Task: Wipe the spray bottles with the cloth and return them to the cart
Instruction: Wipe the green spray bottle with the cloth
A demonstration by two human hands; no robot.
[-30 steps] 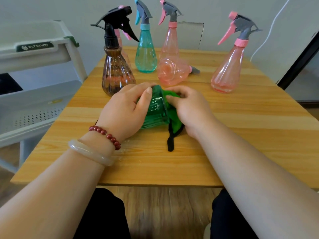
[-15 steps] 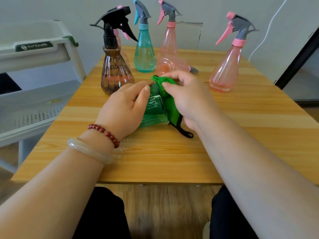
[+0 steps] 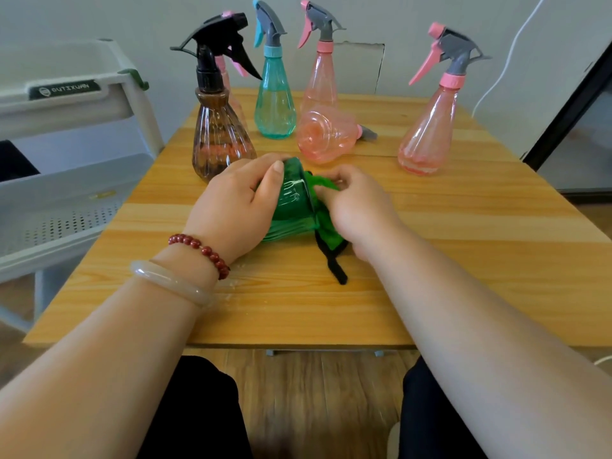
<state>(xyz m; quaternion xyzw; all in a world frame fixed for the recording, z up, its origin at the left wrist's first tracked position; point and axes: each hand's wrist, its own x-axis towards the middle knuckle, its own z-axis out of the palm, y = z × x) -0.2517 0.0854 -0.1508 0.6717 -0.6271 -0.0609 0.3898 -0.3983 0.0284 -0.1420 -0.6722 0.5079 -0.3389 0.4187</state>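
Note:
A green spray bottle (image 3: 293,200) lies on its side in the middle of the wooden table (image 3: 463,246), its base pointing to the right. My left hand (image 3: 235,207) grips its body from the left, thumb over the top. My right hand (image 3: 357,207) presses a green cloth with black edging (image 3: 328,238) against the bottle's base. Behind stand a brown bottle with a black trigger (image 3: 220,127), a teal bottle (image 3: 274,94), a pink bottle (image 3: 321,67) and another pink bottle (image 3: 432,124). A further pink bottle (image 3: 326,135) lies on its side.
A white tiered cart (image 3: 66,180) stands left of the table, its perforated middle shelf at table height. A pink trigger shows behind the brown bottle. A dark door frame (image 3: 569,104) and a white cable run along the right wall.
My right hand has slid with the cloth from the top of the bottle's base back down its right side. The left hand has kept its hold on the green bottle.

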